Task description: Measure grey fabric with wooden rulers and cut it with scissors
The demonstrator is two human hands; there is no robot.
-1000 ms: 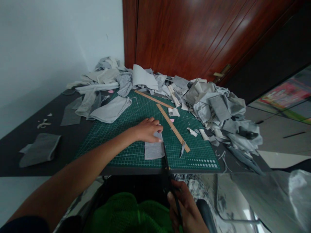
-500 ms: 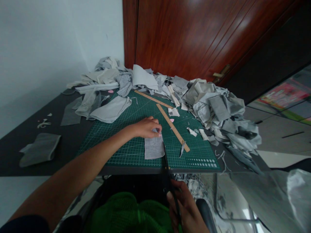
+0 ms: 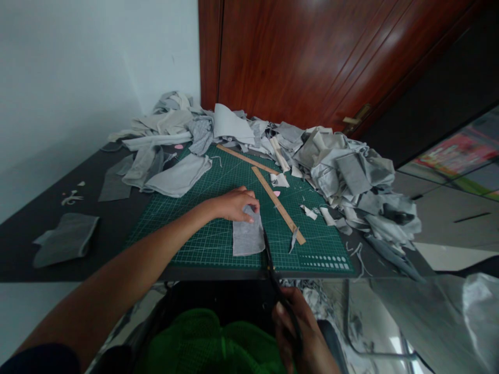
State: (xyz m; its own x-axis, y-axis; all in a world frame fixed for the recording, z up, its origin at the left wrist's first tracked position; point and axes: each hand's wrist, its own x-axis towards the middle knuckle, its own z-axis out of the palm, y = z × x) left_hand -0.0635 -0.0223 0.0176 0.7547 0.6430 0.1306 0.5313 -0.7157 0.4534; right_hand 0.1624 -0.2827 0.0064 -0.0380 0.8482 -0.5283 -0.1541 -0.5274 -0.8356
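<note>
A small rectangular piece of grey cloth (image 3: 248, 240) lies flat on the green cutting mat (image 3: 210, 244) near the table's front edge. My left hand (image 3: 237, 204) is on its upper end, fingers curled and thumb on the cloth, holding it down. Black scissors (image 3: 273, 275) are in my right hand (image 3: 302, 327), which is below the table edge with its fingers through the handles. Their blades point away from me along the right side of the cloth, close together. Whether the blade tip touches the cloth, I cannot tell.
Two wooden rulers (image 3: 278, 205) lie on the mat, near a narrow grey scrap (image 3: 293, 240). Heaps of grey and pale cloth (image 3: 343, 166) line the back and right of the table. A folded grey cloth (image 3: 66, 241) lies at the left. More scraps are on the floor.
The scissors and my right hand have shifted slightly right. My left hand stays on the cloth, its thumb now a little lower and farther from the fingertips.
</note>
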